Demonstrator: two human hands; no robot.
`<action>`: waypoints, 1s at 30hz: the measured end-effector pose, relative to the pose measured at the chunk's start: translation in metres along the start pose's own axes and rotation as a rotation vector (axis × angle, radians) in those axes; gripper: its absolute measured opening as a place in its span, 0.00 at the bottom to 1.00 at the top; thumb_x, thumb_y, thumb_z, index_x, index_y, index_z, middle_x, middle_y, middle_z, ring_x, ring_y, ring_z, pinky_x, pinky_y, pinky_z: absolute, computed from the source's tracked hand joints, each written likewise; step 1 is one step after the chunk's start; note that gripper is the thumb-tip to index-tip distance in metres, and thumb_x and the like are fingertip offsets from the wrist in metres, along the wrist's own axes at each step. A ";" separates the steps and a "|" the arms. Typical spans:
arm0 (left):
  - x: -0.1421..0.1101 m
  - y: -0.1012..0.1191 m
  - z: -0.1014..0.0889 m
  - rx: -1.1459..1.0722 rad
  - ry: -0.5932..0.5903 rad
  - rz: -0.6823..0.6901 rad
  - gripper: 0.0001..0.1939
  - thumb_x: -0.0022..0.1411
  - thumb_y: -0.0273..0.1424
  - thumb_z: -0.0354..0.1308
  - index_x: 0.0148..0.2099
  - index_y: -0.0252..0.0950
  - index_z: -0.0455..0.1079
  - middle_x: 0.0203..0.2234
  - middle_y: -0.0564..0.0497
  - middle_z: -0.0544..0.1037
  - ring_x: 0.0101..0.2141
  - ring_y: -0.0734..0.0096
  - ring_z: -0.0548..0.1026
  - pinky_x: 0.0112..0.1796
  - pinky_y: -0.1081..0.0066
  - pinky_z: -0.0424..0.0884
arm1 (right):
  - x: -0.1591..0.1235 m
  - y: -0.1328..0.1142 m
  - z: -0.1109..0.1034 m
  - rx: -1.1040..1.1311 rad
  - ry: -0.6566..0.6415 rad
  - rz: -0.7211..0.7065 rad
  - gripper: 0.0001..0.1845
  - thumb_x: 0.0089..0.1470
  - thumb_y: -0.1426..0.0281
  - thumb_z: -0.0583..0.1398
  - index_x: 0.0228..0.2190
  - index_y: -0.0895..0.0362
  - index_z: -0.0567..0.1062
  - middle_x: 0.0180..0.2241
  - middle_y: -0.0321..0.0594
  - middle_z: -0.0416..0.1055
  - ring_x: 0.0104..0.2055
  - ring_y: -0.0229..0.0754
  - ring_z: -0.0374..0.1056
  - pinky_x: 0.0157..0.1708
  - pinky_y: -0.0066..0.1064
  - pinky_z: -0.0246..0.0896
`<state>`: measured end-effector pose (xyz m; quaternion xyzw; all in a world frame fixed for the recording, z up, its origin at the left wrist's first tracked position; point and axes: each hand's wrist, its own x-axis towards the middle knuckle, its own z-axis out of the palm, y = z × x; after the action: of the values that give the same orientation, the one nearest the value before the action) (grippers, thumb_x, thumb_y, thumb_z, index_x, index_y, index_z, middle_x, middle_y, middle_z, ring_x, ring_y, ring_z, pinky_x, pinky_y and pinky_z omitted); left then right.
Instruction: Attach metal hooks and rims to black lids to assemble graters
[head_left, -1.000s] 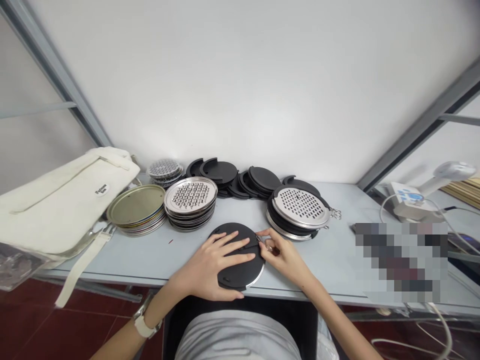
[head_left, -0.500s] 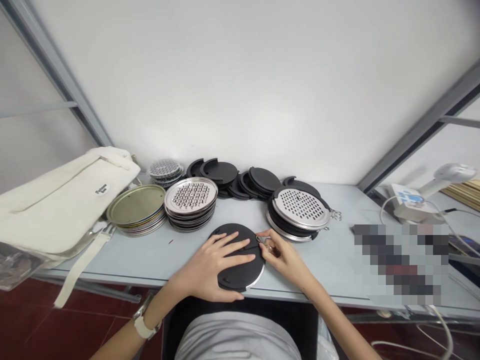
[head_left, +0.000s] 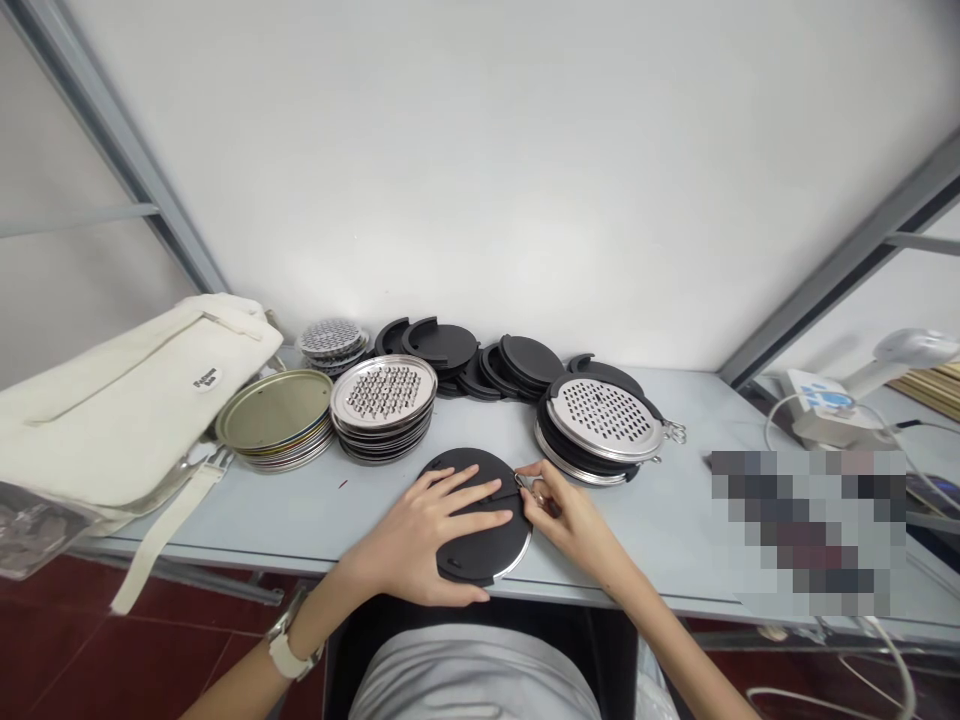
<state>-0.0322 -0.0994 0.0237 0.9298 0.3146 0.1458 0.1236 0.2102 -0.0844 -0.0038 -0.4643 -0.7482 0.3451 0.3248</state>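
Observation:
A round black plastic disc (head_left: 486, 548) with a silver metal edge showing at its lower right lies near the front edge of the table. Across it rests my left hand (head_left: 431, 530), palm down, fingers spread and pressing flat. At the disc's right edge my right hand (head_left: 556, 508) pinches a small metal wire loop (head_left: 520, 481) between thumb and fingertips; the fingers partly cover the loop. Just beyond is a stack of black holders topped by a perforated metal grater plate (head_left: 604, 415), with wire hooks (head_left: 675, 431) sticking out at its right.
Left of the disc stand stacked grater plates (head_left: 384, 392) and stacked plain round metal plates (head_left: 276, 410). Several black holders (head_left: 529, 362) lie along the wall, beside smaller grater discs (head_left: 330, 338). A cream bag (head_left: 135, 400) occupies the left end; a white device (head_left: 821, 405) with cables is at right.

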 end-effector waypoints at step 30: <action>0.001 0.001 0.002 0.008 0.012 -0.036 0.39 0.51 0.48 0.64 0.64 0.51 0.58 0.65 0.53 0.55 0.64 0.49 0.53 0.60 0.50 0.49 | -0.003 -0.003 0.010 -0.123 0.102 0.012 0.05 0.61 0.67 0.51 0.38 0.54 0.63 0.21 0.29 0.59 0.21 0.37 0.58 0.24 0.27 0.56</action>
<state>-0.0302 -0.0999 0.0219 0.9235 0.3326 0.1480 0.1207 0.2016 -0.0902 -0.0070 -0.5048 -0.7478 0.2762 0.3312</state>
